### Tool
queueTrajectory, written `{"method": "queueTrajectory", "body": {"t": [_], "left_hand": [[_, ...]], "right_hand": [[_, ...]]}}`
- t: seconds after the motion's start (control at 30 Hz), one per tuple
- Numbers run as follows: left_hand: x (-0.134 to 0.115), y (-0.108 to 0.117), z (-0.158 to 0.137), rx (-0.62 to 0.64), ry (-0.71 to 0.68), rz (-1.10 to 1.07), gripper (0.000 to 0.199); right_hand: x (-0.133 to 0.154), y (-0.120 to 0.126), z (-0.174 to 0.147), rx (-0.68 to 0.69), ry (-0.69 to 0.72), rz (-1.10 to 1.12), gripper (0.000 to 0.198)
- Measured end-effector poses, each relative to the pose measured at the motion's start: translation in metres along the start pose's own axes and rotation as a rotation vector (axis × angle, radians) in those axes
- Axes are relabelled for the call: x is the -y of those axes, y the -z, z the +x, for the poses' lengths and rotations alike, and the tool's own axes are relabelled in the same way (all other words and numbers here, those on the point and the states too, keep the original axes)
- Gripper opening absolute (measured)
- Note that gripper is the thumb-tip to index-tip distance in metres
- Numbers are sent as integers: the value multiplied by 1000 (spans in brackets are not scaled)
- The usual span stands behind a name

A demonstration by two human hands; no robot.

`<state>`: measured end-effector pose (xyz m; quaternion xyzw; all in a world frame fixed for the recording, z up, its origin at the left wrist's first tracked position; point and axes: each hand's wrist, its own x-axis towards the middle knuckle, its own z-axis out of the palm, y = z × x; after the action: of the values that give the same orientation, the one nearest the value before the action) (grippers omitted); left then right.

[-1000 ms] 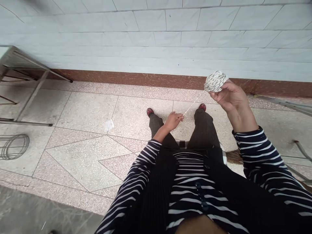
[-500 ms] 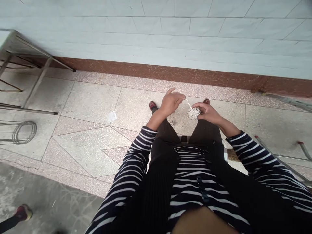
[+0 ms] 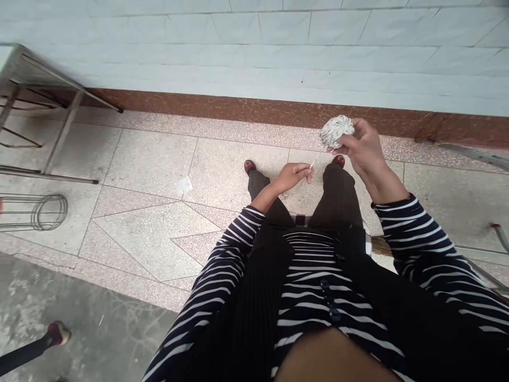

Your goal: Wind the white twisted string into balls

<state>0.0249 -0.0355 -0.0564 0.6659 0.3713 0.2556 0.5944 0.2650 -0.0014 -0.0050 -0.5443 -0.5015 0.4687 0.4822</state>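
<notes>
In my right hand (image 3: 363, 146), raised in front of the wall's base, is a whitish ball of yarn (image 3: 336, 131) with dark flecks. The fingers and thumb grip its right side. A strand of yarn (image 3: 317, 158) runs from the ball down to my left hand (image 3: 295, 175), which pinches it between thumb and fingers. That hand sits lower and to the left of the ball, over the floor between my feet. Part of the ball is hidden behind my right fingers.
A metal-legged table (image 3: 63, 127) stands at the left. Below it lies a wire frame with rings (image 3: 50, 212). A white scrap (image 3: 184, 185) is on the tiled floor. Another person's foot (image 3: 58, 334) shows at lower left. Metal legs (image 3: 499, 236) and broom bristles (image 3: 382, 245) are at right.
My right hand has lifted the ball of yarn up and to the right. My left hand has dropped lower and slightly right, and the strand between them now slants down to the left.
</notes>
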Motion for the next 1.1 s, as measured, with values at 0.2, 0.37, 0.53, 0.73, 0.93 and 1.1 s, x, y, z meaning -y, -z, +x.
{"method": "queueTrajectory", "body": {"t": [0.2,0.37,0.53,0.73,0.93,1.1], "left_hand": [[-18,9,6,71,52,67,37],[-24,25,11,22,-60,390,26],[-15,22,16,36,-153,457,25],[1,17,17,-23,-83,297,32],[9,20,12,-36,-34,154,35],[-1,16,7,11,-33,19,35]], "right_hand": [[-19,-1,12,-16,136,-683,49],[-26,-7,-34,510,-342,-310,48],[-13,3,-59,565,-608,192,56],[17,13,-50,357,-482,404,65],[58,23,-35,282,-355,331,59],[69,12,-15,183,-224,329,63]]}}
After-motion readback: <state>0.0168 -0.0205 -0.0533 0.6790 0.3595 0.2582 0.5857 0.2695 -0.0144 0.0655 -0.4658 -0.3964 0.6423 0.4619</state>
